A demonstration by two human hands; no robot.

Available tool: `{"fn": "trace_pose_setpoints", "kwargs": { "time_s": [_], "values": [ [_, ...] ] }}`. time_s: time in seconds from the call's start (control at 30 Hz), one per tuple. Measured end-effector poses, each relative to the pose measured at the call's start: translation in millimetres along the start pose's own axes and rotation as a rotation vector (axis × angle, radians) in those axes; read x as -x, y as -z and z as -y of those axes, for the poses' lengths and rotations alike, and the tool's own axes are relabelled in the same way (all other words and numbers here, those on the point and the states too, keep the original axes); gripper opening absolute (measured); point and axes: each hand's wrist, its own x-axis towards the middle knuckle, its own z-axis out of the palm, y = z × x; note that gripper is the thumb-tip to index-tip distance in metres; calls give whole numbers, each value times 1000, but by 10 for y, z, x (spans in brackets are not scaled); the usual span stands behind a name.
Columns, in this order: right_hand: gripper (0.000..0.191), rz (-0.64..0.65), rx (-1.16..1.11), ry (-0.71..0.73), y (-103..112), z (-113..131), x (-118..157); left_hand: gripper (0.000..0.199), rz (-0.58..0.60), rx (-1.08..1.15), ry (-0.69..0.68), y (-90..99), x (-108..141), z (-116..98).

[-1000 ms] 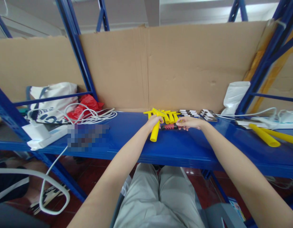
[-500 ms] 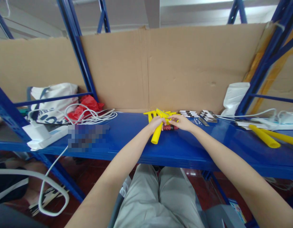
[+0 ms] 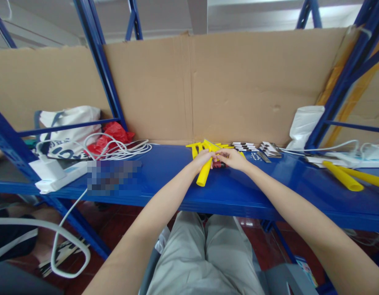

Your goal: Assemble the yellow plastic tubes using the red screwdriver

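My left hand (image 3: 204, 160) is closed round a yellow tool with a tube-shaped handle (image 3: 203, 177). Its handle points toward me, and its wider head with a thin pale edge points away. My right hand (image 3: 230, 158) is closed, its fingertips pinched together against the tool's head beside my left fingers. Whatever sits between those fingertips is too small to make out. Below the hands lies a red and black object (image 3: 219, 164), partly hidden. Several yellow pieces (image 3: 194, 148) lie just behind the hands.
Black-and-white packets (image 3: 243, 146), a grey metal strip (image 3: 264, 157) and tiny bits lie right of my hands. Yellow tubes (image 3: 343, 176) rest farther right. White cables (image 3: 128, 149) and a power strip (image 3: 64, 177) are at left. A cardboard wall (image 3: 238, 86) backs the blue shelf (image 3: 164, 164).
My right hand has shifted slightly left, its fingertips now closer to my left hand. My left hand still holds the yellow tool in nearly the same place.
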Motion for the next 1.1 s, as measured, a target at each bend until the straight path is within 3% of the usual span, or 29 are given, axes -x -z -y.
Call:
{"fn": "trace_pose_setpoints", "kwargs": {
  "time_s": [0.1, 0.43, 0.7, 0.93, 1.1],
  "values": [
    [22, 24, -107, -3, -16, -9, 1, 16, -3, 3, 7, -1, 5, -4],
    [29, 32, -148, -30, 3, -37, -3, 11, 21, -31, 7, 5, -31, 32],
    [17, 60, -176, -87, -2, -60, -9, 17, 43, -41, 30, 4, -6, 0],
    [11, -18, -27, -75, 40, -22, -25, 16, 22, -38, 50, 8, -2, -13],
    [11, -192, 317, -262, 413, -131, 4, 14, -8, -36, 33, 11, -15, 11]
  ]
}}
